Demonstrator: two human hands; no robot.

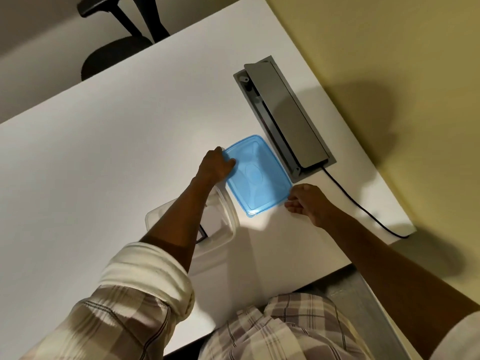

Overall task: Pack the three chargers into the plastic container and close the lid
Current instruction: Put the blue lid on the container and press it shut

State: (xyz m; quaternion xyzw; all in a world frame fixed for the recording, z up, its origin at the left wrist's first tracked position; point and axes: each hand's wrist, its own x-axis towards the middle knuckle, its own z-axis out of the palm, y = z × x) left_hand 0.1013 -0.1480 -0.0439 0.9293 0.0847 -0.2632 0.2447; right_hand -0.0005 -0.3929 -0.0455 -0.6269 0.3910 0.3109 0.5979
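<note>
**Lid in both hands, container half hidden**

White desk (104,157) fills the view, with a grey cable hatch (283,118) at about one o'clock and a black chair (117,55) beyond the far edge at eleven. Beside the hatch lies the blue lid (257,175). The left hand (214,165) pinches the lid's far-left corner, thumb on top. The right hand (309,201), fingers curled narrow, touches the near-right corner at four o'clock. The clear plastic container (223,219) sits just beside the lid at seven o'clock, largely under the left forearm. A dark shape shows inside, but I cannot count the chargers.

Likely risks: the forearm sweeping back could knock the light container; a lid carried over by two corners may flex, land skewed and not seal; a cord over the rim would block closure.
</note>
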